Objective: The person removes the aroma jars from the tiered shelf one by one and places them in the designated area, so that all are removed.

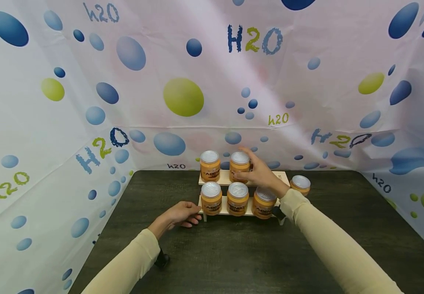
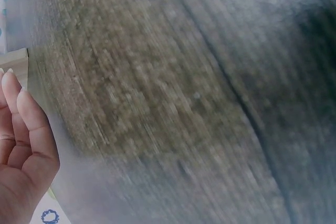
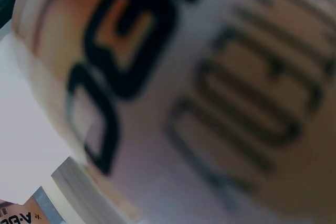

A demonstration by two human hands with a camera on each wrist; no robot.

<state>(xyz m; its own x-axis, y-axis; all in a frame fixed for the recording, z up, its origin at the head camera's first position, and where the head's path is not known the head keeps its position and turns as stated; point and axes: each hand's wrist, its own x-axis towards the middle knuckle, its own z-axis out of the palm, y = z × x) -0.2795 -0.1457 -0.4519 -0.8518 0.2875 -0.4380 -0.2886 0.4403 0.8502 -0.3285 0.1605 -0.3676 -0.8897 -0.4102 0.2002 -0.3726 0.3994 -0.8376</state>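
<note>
A light wooden two-step rack (image 1: 225, 177) carries orange jars with silver lids and dark lettering. My right hand (image 1: 261, 173) grips a jar (image 1: 239, 168) on the upper step, thumb in front and fingers behind. Left of it on that step stands another jar (image 1: 210, 167). My left hand (image 1: 180, 213) pinches the left end of the lower step between thumb and index finger; its other fingers (image 2: 39, 129) hang below. On the lower step are a left jar (image 1: 211, 199), a middle jar (image 1: 238, 200) and a right jar (image 1: 264, 204). A blurred jar label (image 3: 126, 35) fills the right wrist view.
One more jar (image 1: 300, 185) stands on the dark table (image 1: 234, 253), right of the rack and partly behind my right forearm. A white backdrop (image 1: 219, 69) with blue and green spots rises behind and on both sides.
</note>
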